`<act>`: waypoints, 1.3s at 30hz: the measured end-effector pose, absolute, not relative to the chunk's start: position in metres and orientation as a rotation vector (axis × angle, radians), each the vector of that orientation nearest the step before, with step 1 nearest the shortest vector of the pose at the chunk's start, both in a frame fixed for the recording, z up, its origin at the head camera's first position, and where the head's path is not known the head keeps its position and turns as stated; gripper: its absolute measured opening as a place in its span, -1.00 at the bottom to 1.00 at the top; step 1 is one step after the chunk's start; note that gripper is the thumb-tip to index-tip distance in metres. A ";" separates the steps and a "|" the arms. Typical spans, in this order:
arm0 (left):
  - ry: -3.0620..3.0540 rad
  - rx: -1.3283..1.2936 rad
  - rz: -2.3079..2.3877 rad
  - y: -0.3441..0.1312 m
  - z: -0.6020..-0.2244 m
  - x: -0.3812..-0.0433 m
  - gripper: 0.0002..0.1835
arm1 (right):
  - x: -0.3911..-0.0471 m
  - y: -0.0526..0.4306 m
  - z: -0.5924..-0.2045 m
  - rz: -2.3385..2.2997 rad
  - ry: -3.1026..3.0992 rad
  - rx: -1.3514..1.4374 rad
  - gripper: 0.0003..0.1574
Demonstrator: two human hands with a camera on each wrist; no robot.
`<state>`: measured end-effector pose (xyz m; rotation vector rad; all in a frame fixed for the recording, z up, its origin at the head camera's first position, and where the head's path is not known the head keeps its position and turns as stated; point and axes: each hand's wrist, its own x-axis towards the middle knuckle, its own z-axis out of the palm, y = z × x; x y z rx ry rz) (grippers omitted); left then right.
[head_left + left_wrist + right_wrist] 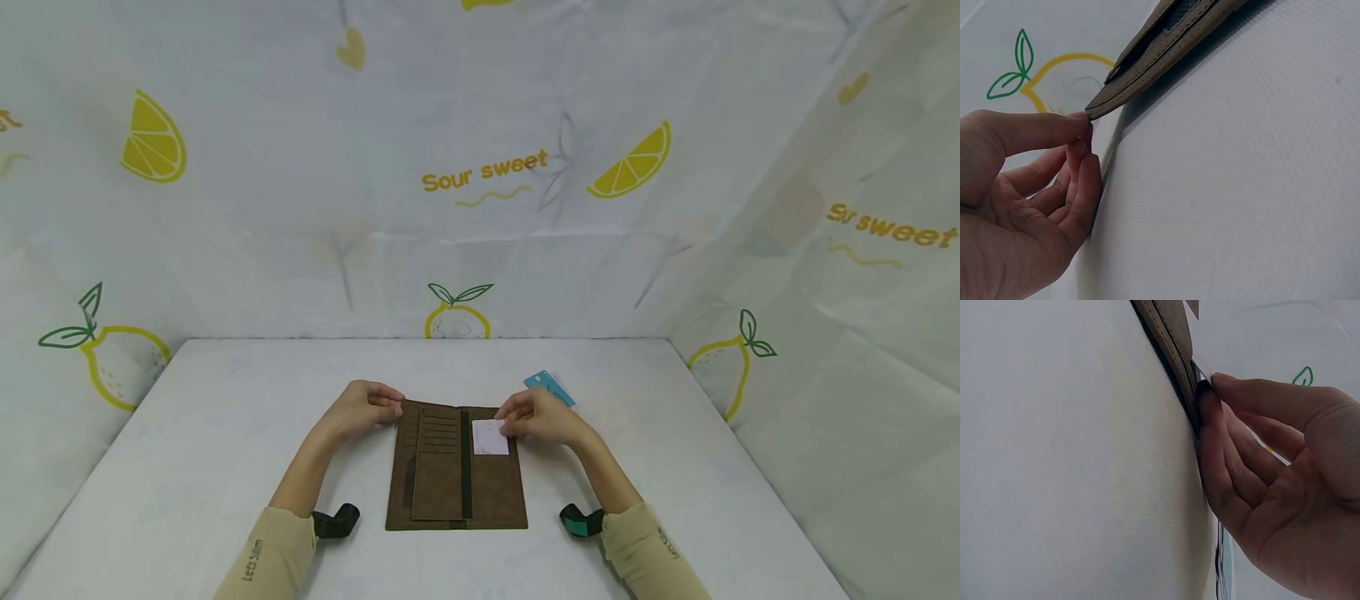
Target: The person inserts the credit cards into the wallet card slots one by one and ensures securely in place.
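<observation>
A brown long wallet (437, 483) lies spread out on the table, card slots on its left half and a dark band near its middle. My left hand (367, 406) pinches its far left corner between thumb and fingers; the left wrist view shows that wallet corner (1113, 103) at the thumb tip. A pale printed card (490, 437) lies over the far part of the wallet's right half. With my right hand (542, 417) I pinch the card's right edge; in the right wrist view the thumb presses on the white card (1201, 367), close to the wallet's edge (1169, 347).
Just beyond my right hand, a blue card (546, 383) rests on the white table (645, 467), with something pale partly under it. A white curtain (300, 208) printed with lemons rises behind the table and along its sides.
</observation>
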<state>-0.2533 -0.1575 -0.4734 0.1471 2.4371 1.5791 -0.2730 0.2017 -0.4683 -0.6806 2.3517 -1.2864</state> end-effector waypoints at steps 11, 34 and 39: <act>2.436 0.128 1.565 -0.157 -0.477 -0.255 -0.72 | -0.272 0.203 -0.466 -1.212 2.387 -0.738 -0.85; 2.421 0.136 1.576 -0.157 -0.474 -0.254 -0.72 | -0.268 0.202 -0.464 -1.078 2.374 -0.877 -0.94; 2.424 0.127 1.576 -0.157 -0.475 -0.255 -0.72 | -0.268 0.202 -0.462 -1.062 2.373 -0.896 -0.94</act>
